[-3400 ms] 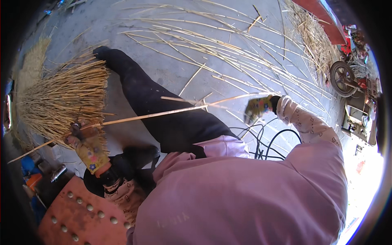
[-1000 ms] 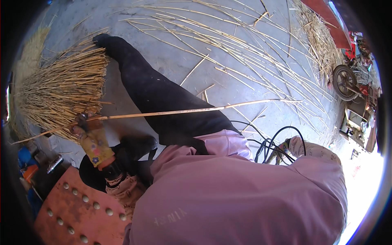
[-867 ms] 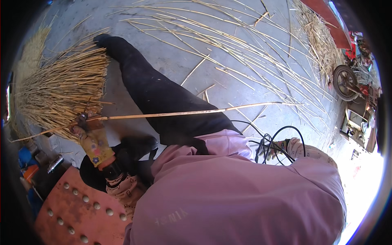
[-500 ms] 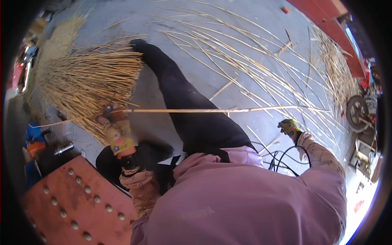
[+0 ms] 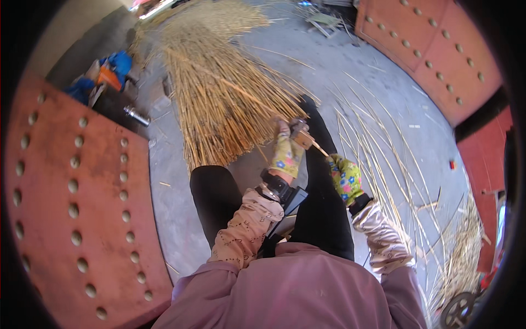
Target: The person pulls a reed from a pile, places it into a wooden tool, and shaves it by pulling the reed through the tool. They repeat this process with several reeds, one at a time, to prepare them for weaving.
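My left hand [image 5: 286, 153], in a flowered glove, is closed around a small brown block-like tool [image 5: 301, 138] with a darker upper part; its exact kind cannot be made out. A long, thin reed stalk [image 5: 249, 97] runs from over the pile at upper left, past this tool, down toward the right. My right hand [image 5: 346, 178], in a green flowered glove, grips the stalk's near end just below the tool. Beneath the stalk's far part spreads a large fan-shaped pile of dry reeds [image 5: 222, 118]. Its cut ends point toward my black-clad legs [image 5: 323, 219].
Loose pale stalks [image 5: 392, 159] lie scattered across the grey floor on the right. Red studded door panels stand at the left [image 5: 98, 219] and upper right [image 5: 438, 49]. Blue and orange items [image 5: 112, 71] sit beyond the left panel. A wheel [image 5: 457, 310] shows at lower right.
My view has turned left, toward the reed pile. The stalk, earlier lying crosswise, now slants away from me. My right hand, earlier apart on the right, has come in and taken its end.
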`<state>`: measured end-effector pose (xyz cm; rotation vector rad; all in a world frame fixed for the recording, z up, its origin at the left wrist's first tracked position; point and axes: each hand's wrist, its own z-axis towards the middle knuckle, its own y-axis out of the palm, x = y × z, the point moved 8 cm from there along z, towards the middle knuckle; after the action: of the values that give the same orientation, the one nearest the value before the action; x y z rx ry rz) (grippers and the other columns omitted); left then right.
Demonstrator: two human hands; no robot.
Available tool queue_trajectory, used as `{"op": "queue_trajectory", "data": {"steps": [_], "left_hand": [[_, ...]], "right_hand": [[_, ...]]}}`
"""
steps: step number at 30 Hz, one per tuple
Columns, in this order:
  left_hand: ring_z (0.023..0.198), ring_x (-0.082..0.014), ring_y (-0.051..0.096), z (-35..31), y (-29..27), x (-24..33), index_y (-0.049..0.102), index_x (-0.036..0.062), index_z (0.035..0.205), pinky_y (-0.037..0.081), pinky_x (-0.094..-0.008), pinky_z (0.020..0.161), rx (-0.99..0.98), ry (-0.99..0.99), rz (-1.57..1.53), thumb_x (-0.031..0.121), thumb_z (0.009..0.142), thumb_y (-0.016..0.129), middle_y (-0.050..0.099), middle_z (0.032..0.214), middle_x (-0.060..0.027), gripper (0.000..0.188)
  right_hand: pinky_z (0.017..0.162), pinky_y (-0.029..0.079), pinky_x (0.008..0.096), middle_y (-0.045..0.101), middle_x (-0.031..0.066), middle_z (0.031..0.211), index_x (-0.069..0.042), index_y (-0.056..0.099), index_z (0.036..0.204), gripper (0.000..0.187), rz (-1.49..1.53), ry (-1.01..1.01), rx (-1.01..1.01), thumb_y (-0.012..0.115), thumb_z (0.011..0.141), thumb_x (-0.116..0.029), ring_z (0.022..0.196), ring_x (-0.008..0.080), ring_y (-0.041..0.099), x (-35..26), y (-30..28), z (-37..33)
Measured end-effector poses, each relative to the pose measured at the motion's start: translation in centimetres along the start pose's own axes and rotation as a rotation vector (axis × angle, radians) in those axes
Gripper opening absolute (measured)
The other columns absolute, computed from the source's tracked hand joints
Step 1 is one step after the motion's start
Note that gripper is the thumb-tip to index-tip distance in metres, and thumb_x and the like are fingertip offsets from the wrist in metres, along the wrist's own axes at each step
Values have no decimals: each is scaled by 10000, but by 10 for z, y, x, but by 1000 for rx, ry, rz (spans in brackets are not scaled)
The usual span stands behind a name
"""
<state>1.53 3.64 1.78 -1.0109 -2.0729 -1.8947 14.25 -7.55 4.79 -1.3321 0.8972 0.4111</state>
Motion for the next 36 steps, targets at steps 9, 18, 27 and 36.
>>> {"op": "queue_trajectory", "data": {"steps": [9, 18, 27, 36], "left_hand": [[703, -163, 570, 26, -1, 39, 527, 83, 940, 474, -254, 575, 157, 70, -35, 371, 845, 474, 576, 825, -40, 308], [781, -166, 534, 9, 6, -69, 482, 77, 1038, 468, -301, 661, -28, -165, 205, 402, 835, 478, 550, 902, -68, 383], [507, -9, 364, 10, 20, -54, 523, 123, 966, 247, -128, 393, 53, -261, 196, 523, 817, 429, 530, 796, 20, 437], [861, -132, 510, 7, -12, -100, 493, 50, 1089, 422, -262, 748, 169, -450, 317, 480, 845, 405, 543, 976, -64, 502]], "right_hand": [[511, 386, 383, 549, 177, 658, -38, 582, 780, 195, -279, -194, 173, 495, 809, -210, 580, 344, 506, 145, -64, -124], [487, 378, 218, 538, 23, 644, -24, 544, 1043, 325, 265, 176, -29, 498, 820, -256, 559, 82, 481, 153, -86, -148], [534, 405, 328, 538, 128, 606, -49, 572, 789, 133, -4, 137, -9, 499, 816, -157, 545, 263, 510, 109, -59, -94], [581, 440, 243, 597, 66, 842, -37, 606, 942, 302, 184, 413, -279, 474, 848, -292, 654, 107, 521, 205, -103, -263]]}}
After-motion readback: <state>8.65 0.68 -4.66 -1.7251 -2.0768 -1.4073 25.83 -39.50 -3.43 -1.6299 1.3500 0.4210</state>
